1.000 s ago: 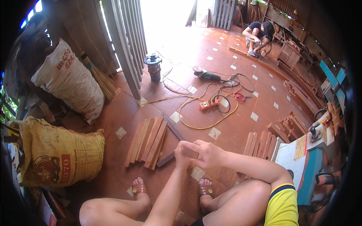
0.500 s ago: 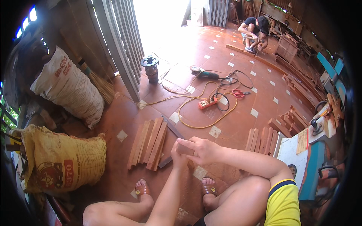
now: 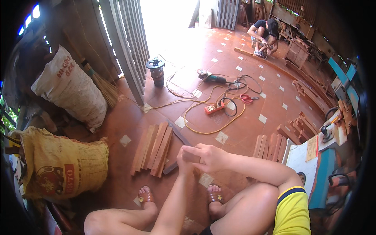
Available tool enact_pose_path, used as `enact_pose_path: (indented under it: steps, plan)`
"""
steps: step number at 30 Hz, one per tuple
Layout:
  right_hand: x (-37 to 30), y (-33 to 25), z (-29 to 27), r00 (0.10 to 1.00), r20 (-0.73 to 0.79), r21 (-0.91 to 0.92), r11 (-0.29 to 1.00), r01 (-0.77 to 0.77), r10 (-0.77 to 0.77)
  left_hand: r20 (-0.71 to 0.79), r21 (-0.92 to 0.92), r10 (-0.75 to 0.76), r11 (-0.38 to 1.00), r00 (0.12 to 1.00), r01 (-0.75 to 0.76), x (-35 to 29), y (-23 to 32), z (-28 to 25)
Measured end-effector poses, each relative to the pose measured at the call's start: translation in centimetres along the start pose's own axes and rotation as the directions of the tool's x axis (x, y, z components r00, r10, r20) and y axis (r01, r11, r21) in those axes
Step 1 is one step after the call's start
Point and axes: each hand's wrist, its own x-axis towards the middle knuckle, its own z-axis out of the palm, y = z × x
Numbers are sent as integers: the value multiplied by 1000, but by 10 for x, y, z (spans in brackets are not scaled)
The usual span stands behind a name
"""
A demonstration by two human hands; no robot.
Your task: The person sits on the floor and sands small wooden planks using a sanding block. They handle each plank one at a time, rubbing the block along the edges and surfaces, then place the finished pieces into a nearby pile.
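A short brown wooden piece [image 3: 191, 157] is held between my two hands, above the floor and in front of my knees. My left hand [image 3: 185, 161] closes round its left side, thumb up. From the right, my right hand [image 3: 212, 156] grips the same piece, its index finger stretched over the top toward the left hand. My fingers hide part of the wood. Just beyond my hands lies a dark grey angled bar [image 3: 179, 135] on the tiles, its middle hidden. Left of it rests a row of cut wooden strips [image 3: 152, 149].
An angle grinder [image 3: 213, 78], red-handled pliers [image 3: 247, 98], an orange power strip [image 3: 215, 108] and looping cords lie ahead. A router [image 3: 157, 72] stands by the gate. Sacks [image 3: 70, 164] are left; a teal-and-white machine [image 3: 301, 160] and more strips [image 3: 270, 147], right. A person [image 3: 264, 37] squats far off.
The view has shifted very slightly. Both my hands stay on the wooden piece in nearly the same pose. The far person's arms have moved a little.
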Motion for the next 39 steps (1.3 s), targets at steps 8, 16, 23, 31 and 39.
enact_pose_path:
  steps: [8, 16, 23, 31, 39]
  plan:
    - [-5, 2, -2, 999, -34, -16, 1000, -20, 20, -39, -56, 28, 998, 999, -30, 5, 5, -2]
    - [-2, 15, -5, 997, -63, -67, 996, -53, 49, -44, 30, 37, 999, 998, -36, 7, 2, 3]
    - [-14, 14, -10, 998, -53, 27, 999, -34, 35, -4, 28, 30, 999, 1000, -30, -6, -8, 3]
    - [-18, 12, -5, 992, -122, -18, 999, -39, 37, 9, 79, -5, 997, 1000, 5, 3, -10, 10]
    - [-19, 14, -11, 985, -107, -62, 987, -145, 138, 19, 100, -21, 995, 1000, 19, -1, -5, 16]
